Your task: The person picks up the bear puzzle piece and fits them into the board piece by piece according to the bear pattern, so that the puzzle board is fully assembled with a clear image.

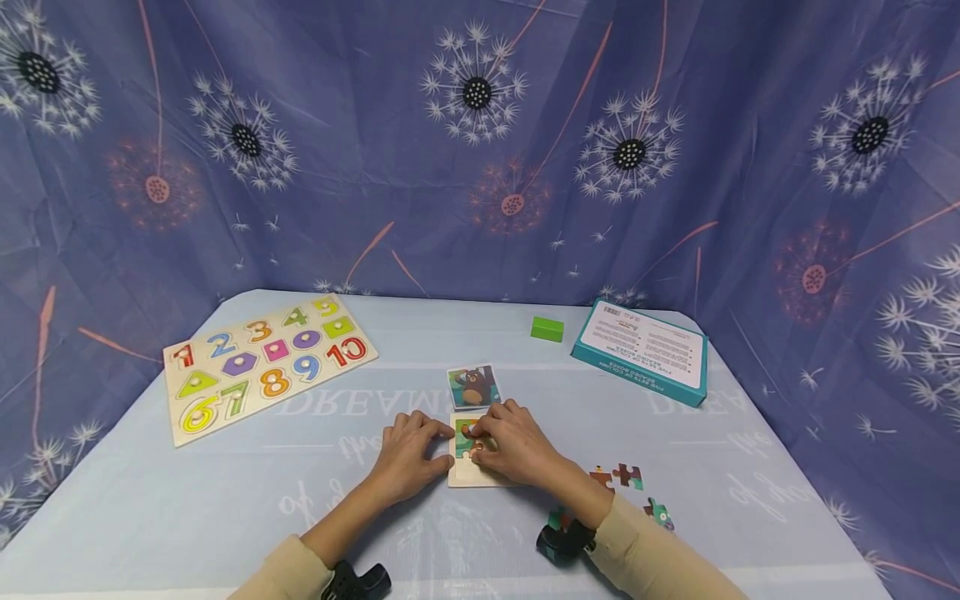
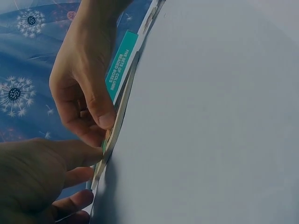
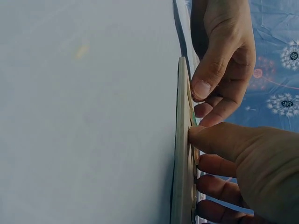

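A small wooden puzzle board point(image 1: 467, 478) lies on the table, with several jigsaw pieces point(image 1: 461, 440) in green and brown set in its upper part. The left hand point(image 1: 405, 457) rests at the board's left edge, thumb and index fingertips touching it, the fingers fairly straight. From the right, the right hand point(image 1: 517, 443) reaches over the board, its thumb and index finger bent about a brown puzzle piece point(image 1: 476, 445). That hand covers much of the board. In the right wrist view the board point(image 3: 181, 140) shows edge-on, with the fingertips of both hands at its face.
Just beyond the board lies a bear picture card point(image 1: 474, 388). Loose jigsaw pieces point(image 1: 628, 476) are scattered near the right forearm. A wooden number board point(image 1: 270, 367) lies at left; a green block point(image 1: 547, 329) and a teal box point(image 1: 641, 350) sit at the back right.
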Demonstrator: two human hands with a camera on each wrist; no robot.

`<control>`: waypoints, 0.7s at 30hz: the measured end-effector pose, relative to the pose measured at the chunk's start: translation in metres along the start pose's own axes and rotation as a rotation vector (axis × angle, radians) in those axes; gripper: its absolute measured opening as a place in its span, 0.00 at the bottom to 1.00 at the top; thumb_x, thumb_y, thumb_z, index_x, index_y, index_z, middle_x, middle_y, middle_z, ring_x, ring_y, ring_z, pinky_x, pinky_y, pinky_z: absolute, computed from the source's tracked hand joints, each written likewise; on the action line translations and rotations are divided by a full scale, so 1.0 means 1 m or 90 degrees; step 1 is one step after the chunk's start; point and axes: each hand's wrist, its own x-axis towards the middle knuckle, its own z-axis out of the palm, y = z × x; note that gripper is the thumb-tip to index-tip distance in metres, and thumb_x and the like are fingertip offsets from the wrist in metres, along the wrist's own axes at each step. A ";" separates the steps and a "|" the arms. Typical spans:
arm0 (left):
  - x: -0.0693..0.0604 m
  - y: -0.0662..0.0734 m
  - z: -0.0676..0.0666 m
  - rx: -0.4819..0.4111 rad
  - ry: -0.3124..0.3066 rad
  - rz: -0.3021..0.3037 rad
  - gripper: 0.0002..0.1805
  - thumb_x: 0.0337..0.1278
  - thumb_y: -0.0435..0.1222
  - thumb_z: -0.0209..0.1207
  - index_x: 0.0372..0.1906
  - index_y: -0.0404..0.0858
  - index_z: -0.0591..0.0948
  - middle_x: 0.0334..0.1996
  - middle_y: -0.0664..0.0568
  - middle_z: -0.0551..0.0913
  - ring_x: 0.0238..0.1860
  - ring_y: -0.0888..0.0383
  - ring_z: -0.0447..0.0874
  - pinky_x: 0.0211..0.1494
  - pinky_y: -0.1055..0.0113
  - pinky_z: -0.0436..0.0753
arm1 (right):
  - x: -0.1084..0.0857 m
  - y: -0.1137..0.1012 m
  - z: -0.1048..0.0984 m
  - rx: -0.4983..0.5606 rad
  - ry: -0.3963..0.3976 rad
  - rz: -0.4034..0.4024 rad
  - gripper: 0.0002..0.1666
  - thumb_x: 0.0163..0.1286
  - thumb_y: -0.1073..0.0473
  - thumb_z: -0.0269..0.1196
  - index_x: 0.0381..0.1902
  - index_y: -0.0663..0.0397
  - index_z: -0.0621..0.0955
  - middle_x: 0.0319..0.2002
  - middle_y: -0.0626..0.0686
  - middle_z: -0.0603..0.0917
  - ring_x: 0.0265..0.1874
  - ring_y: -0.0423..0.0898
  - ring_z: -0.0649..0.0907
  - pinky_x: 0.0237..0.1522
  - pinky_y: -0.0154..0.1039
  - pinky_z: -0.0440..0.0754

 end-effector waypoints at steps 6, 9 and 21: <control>0.003 0.003 0.004 -0.022 0.005 -0.009 0.13 0.41 0.40 0.68 0.37 0.46 0.82 0.33 0.53 0.74 0.38 0.59 0.63 0.41 0.62 0.58 | 0.000 0.001 0.000 -0.002 0.001 -0.005 0.16 0.55 0.46 0.69 0.39 0.44 0.85 0.37 0.45 0.79 0.37 0.42 0.72 0.42 0.41 0.69; 0.005 0.005 0.005 -0.026 0.002 -0.015 0.12 0.42 0.41 0.68 0.36 0.47 0.82 0.32 0.54 0.73 0.38 0.58 0.63 0.42 0.61 0.58 | 0.000 0.001 0.000 -0.005 0.004 -0.008 0.16 0.55 0.45 0.69 0.39 0.44 0.84 0.36 0.44 0.78 0.37 0.42 0.72 0.41 0.40 0.69; 0.006 0.007 0.007 -0.010 0.006 -0.019 0.10 0.42 0.40 0.67 0.34 0.47 0.83 0.31 0.54 0.73 0.38 0.58 0.63 0.42 0.60 0.58 | 0.000 0.002 0.001 -0.001 0.004 -0.007 0.15 0.55 0.46 0.69 0.39 0.43 0.85 0.36 0.44 0.78 0.37 0.42 0.72 0.42 0.41 0.69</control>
